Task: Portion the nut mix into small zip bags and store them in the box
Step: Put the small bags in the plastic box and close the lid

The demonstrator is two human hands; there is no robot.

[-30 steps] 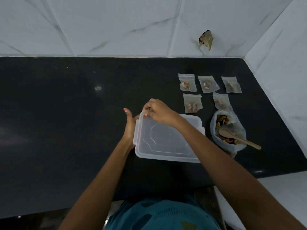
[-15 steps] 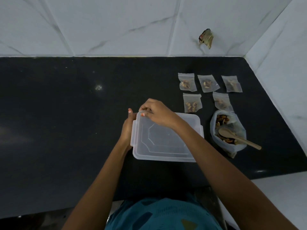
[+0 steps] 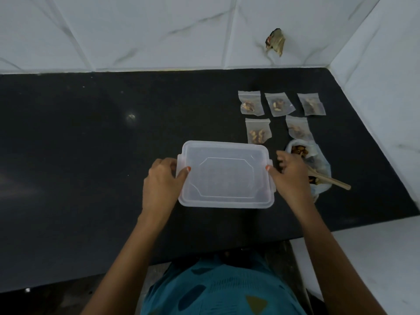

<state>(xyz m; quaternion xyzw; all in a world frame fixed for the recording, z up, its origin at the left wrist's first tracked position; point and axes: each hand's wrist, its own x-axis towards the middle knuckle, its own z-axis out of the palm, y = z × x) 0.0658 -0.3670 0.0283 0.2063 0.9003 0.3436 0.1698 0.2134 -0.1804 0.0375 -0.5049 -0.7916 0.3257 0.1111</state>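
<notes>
Black stone countertop (image 3: 91,155) ran beneath white marbled wall tiles (image 3: 159,30), and a clear plastic box (image 3: 225,192) sat on it toward the front edge, right of the middle, with its lid (image 3: 227,160) on. The left hand (image 3: 161,180) gripped the box's left end, thumb laid on the lid's corner and fingers curled round the side. The right hand (image 3: 291,176) held the opposite end the same way, thumb tip on the lid's rim and fingers bent over the side clip.

Just right of that hand, and partly hidden by it, lay an open bag of nut mix (image 3: 320,164) with a wooden spoon (image 3: 334,181) resting in it, handle pointing toward the countertop's right edge. Beyond the box, toward the back right corner, five zip bags (image 3: 258,131) lay flat in two rows, three behind and two in front, each with a few nuts inside. A torn scrap (image 3: 275,42) clung to the wall above them.
</notes>
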